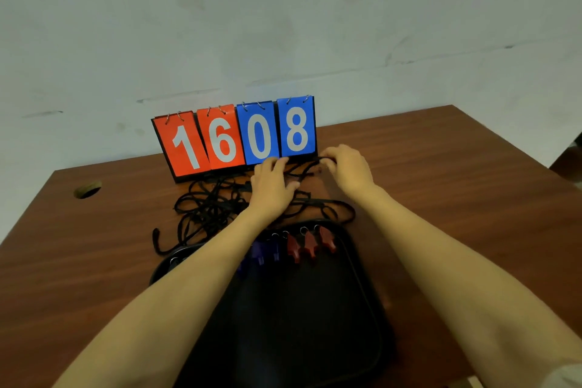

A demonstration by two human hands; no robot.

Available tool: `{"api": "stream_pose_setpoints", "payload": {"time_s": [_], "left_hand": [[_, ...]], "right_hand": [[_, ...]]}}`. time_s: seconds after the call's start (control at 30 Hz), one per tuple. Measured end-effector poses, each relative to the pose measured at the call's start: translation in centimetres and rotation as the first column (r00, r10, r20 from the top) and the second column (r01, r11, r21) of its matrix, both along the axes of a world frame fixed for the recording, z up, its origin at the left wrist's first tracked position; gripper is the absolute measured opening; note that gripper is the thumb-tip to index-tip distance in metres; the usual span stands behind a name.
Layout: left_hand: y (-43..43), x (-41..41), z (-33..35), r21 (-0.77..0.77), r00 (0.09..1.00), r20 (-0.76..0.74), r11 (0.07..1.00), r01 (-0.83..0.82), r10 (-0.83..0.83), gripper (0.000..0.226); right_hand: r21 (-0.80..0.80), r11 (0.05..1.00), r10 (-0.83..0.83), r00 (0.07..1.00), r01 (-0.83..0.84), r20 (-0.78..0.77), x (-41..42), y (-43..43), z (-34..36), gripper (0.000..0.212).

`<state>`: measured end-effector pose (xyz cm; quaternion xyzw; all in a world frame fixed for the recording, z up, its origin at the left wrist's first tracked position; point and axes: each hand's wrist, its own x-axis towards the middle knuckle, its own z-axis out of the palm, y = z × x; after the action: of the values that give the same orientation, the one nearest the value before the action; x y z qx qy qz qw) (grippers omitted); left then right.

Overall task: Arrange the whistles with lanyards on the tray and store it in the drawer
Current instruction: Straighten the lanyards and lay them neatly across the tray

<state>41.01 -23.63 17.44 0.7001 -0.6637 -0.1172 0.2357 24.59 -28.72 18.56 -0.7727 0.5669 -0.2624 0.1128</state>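
Whistles [310, 244] red, blue, on black tray [315, 309]; right hand [346, 168] pinches tangled lanyards [204, 208]; left hand [272, 184] flat.

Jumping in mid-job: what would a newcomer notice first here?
The flip scoreboard reading 16 08, orange and blue, stands at the back edge of the desk. In front of it the left hand rests on tangled black lanyards while the right hand pinches one. Nearer, red whistles line the far end of the black tray.

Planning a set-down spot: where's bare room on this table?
Bare: table right of the tray; table left, by the cable hole; tray's near half. Crowded: lanyards tangled between scoreboard and tray, left hand and right hand on them.
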Motion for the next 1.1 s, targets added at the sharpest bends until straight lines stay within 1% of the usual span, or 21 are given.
{"api": "stream_pose_setpoints", "payload": {"time_s": [0.03,0.1,0.17,0.2,0.23,0.33,0.37,0.43,0.47,0.53,0.6,0.67,0.73,0.77,0.83,0.87,0.9,1.0,1.03,1.1], "left_hand": [[0.2,-0.4,1.2,-0.066,1.0,-0.02,0.998,0.003,-0.004,0.057],[0.5,-1.2,3.7,-0.142,0.995,-0.083,0.989,0.046,-0.058,0.054],[1.1,-1.7,6.5,-0.176,0.951,-0.267,0.978,0.108,-0.153,0.046],[1.6,-1.9,8.0,-0.188,0.913,-0.366,0.975,0.118,-0.181,0.041],[2.0,-1.9,9.4,-0.202,0.883,-0.43,0.973,0.11,-0.189,0.035],[3.0,-1.5,13.0,-0.271,0.854,-0.497,0.962,0.017,-0.155,0.027],[3.3,-1.2,14.1,-0.285,0.864,-0.484,0.958,-0.003,-0.141,0.026],[3.8,-0.3,16.0,-0.294,0.919,-0.38,0.956,-0.012,-0.105,0.022],[3.9,0.2,16.7,-0.283,0.939,-0.333,0.959,-0.017,-0.081,0.021],[4.0,1.5,17.7,-0.239,0.955,-0.297,0.969,-0.056,-0.018,0.019],[4.2,3.0,17.9,-0.203,0.966,-0.248,0.972,-0.12,0.068,0.02],[4.7,4.0,17.7,-0.168,0.975,-0.185,0.974,-0.154,0.122,0.024],[5.3,4.5,17.9,-0.178,0.979,-0.143,0.969,-0.169,0.144,0.028],[5.7,4.7,18.3,-0.22,0.977,-0.13,0.956,-0.194,0.169,0.029],[6.4,5.3,19.5,-0.348,0.963,-0.099,0.898,-0.268,0.249,0.03],[6.8,5.6,20.1,-0.402,0.958,-0.088,0.871,-0.283,0.272,0.03],[7.3,5.9,20.4,-0.424,0.96,-0.083,0.862,-0.277,0.268,0.03],[9.5,6.7,19.9,-0.387,0.973,-0.157,0.896,-0.219,0.169,0.03],[10.6,7.1,19.3,-0.366,0.973,-0.182,0.908,-0.202,0.142,0.03],[12.8,8.1,17.7,-0.315,0.978,-0.179,0.935,-0.16,0.107,0.03]], "right_hand": [[-0.035,0.998,0.056,0.998,-0.055,0.028,0.3,0.3,1.7,0.026],[-0.062,0.984,0.171,0.979,-0.165,0.107,0.9,1.4,5.3,0.026],[-0.07,0.965,0.264,0.943,-0.254,0.203,1.6,2.7,8.6,0.023],[-0.085,0.957,0.291,0.925,-0.279,0.244,1.8,3.4,10.1,0.022],[-0.104,0.953,0.303,0.911,-0.285,0.28,2.0,4.0,11.5,0.021],[-0.183,0.952,0.295,0.887,-0.244,0.354,2.2,5.3,14.9,0.017],[-0.218,0.95,0.289,0.889,-0.222,0.355,2.2,5.6,15.8,0.017],[-0.309,0.937,0.271,0.897,-0.163,0.348,2.0,6.4,17.6,0.017],[-0.353,0.927,0.26,0.894,-0.126,0.365,1.8,6.8,18.5,0.017],[-0.414,0.91,0.225,0.875,-0.031,0.429,1.3,7.5,20.5,0.017],[-0.433,0.899,0.18,0.853,0.059,0.49,0.5,8.0,22.1,0.017],[-0.433,0.896,0.14,0.863,0.098,0.486,-0.6,8.4,22.8,0.018],[-0.425,0.9,0.099,0.902,0.099,0.42,-1.4,8.6,22.6,0.02],[-0.414,0.905,0.081,0.914,0.1,0.398,-1.8,8.7,22.4,0.021],[-0.37,0.922,0.045,0.921,0.111,0.388,-2.3,8.8,21.7,0.023],[-0.341,0.933,0.029,0.922,0.113,0.385,-2.5,8.8,21.4,0.025],[-0.307,0.945,0.017,0.923,0.111,0.385,-2.5,9.0,21.0,0.026],[-0.198,0.976,-0.008,0.916,0.095,0.4,-2.2,9.9,19.1,0.024],[-0.169,0.981,-0.02,0.918,0.094,0.395,-2.0,10.5,18.4,0.021],[-0.13,0.988,-0.032,0.931,0.085,0.365,-1.9,11.7,16.7,0.01]]}}
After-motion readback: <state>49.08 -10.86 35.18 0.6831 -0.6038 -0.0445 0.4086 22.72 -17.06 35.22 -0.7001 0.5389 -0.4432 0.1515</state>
